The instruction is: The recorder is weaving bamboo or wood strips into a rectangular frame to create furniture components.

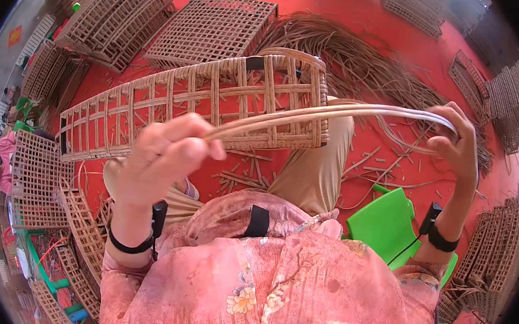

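Pink floral shirt (323, 279) fills the space nearest the camera, below the grip. Both hands grasp pale cane strands (319, 113): the left hand (170, 154) pinches one part between thumb and fingers, the right hand (459, 136) holds the bend at the far side, and the strands arch between them. Just beyond the grip, tilted across the lap, is a long woven frame (215, 93). Its lattice and wrapped upper edge look largely done; the held strands look not yet worked in, though whether they join it I cannot tell. It is brown, open-meshed, with squarish gaps, a narrowing look toward the left and dark patches at its corners. Loose cane (343, 52) lies heaped past the grip.
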`<state>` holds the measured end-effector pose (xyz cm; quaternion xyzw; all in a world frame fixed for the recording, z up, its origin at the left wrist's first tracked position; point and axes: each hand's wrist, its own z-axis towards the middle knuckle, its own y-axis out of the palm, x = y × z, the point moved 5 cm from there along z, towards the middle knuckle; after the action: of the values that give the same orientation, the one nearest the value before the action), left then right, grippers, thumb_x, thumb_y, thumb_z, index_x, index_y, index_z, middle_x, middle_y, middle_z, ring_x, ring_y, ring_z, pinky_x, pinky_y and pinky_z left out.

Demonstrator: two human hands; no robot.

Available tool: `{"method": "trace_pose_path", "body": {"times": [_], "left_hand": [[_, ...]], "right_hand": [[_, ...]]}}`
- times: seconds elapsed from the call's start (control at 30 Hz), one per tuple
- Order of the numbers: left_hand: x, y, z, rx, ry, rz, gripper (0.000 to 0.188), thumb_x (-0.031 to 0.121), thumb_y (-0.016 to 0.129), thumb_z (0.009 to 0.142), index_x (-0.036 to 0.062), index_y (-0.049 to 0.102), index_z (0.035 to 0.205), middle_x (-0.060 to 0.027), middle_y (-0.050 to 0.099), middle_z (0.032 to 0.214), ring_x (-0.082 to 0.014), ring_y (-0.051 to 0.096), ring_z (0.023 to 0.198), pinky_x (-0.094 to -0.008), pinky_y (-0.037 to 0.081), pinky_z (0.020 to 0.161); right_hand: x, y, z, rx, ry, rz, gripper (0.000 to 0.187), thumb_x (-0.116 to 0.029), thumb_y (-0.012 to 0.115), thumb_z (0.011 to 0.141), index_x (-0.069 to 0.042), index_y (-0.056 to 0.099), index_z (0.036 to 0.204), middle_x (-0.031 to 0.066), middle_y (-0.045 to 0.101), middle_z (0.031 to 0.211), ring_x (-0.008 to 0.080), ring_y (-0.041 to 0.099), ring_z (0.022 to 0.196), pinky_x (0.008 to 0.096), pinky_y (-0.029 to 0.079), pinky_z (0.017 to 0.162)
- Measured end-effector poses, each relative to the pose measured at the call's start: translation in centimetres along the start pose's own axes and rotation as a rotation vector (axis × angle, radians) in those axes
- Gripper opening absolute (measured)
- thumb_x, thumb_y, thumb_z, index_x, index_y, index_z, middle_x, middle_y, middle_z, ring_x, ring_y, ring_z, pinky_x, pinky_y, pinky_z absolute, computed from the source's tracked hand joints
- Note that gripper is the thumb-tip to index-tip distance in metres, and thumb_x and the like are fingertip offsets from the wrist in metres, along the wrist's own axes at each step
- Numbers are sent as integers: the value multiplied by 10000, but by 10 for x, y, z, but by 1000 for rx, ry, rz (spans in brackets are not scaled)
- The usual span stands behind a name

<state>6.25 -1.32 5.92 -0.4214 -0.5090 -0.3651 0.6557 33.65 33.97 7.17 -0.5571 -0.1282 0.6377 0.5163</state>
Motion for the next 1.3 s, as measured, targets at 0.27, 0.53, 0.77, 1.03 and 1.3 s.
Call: {"method": "trace_pose_path", "body": {"times": [0.27,0.53,0.77,1.03,1.3], "left_hand": [[3,103,41,-93,218,726,164,208,652,913,51,623,878,-142,604,727,-308,634,676,-392,492,612],[2,91,41,-73,367,621,162,204,706,872,48,665,892,-123,656,778,-299,664,733,-382,526,661],[-5,49,46,228,136,554,117,138,686,900,23,675,924,-112,658,798,-252,657,717,-322,521,663],[-9,83,64,251,296,944,166,71,628,888,59,604,1052,-130,684,844,-295,682,701,-375,533,647],[-25,77,84,131,185,833,227,26,604,849,42,588,1075,-143,693,839,-286,705,773,-368,551,677]], "right_hand": [[-125,44,-19,220,-304,78,928,-547,844,623,18,560,1302,141,623,1259,291,606,1154,426,456,970],[-103,101,-16,-141,-136,148,245,-184,780,801,-20,720,973,116,664,739,227,669,683,319,514,630],[-98,61,-11,226,11,112,109,-42,702,826,22,659,749,31,525,614,97,433,540,275,323,500],[-122,72,-5,136,38,-18,155,-37,678,823,44,610,710,60,504,581,105,413,517,287,321,488],[-62,92,-3,-17,300,184,203,-129,676,890,38,670,775,21,524,611,54,426,571,261,336,504]]}}
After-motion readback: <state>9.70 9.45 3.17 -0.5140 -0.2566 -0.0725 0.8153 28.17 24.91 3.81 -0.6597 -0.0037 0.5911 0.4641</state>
